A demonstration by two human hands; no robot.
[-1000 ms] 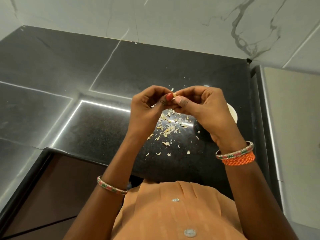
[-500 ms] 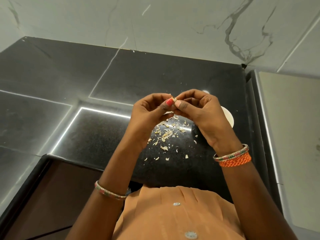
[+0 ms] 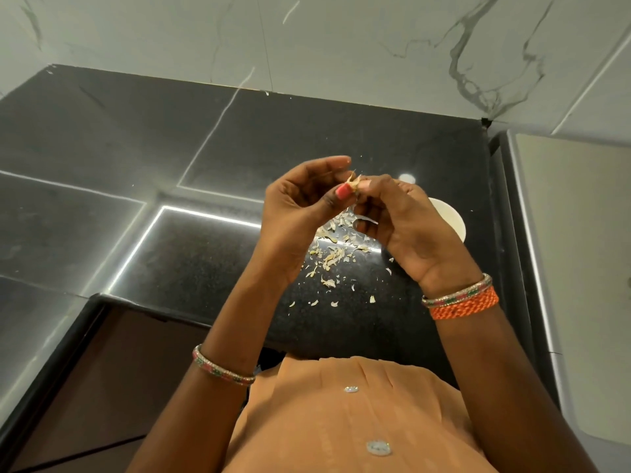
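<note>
Both hands are raised above the black granite countertop, forearms angled in from the lower corners so that the fingertips meet in the middle. The left hand is turned palm toward the right. Its thumb, with a red-painted nail, presses against a small garlic clove, and its curved forefinger arches just above. The right hand faces it with knuckles up, fingers curled in, and pinches the same clove from the other side. The clove is held in the air between the two sets of fingertips. Little of it shows apart from a wisp of pale, papery skin.

On the counter right under the hands lies a scatter of garlic skins. A white bowl stands on the counter behind the right hand, which covers most of it; what it holds cannot be told.
</note>
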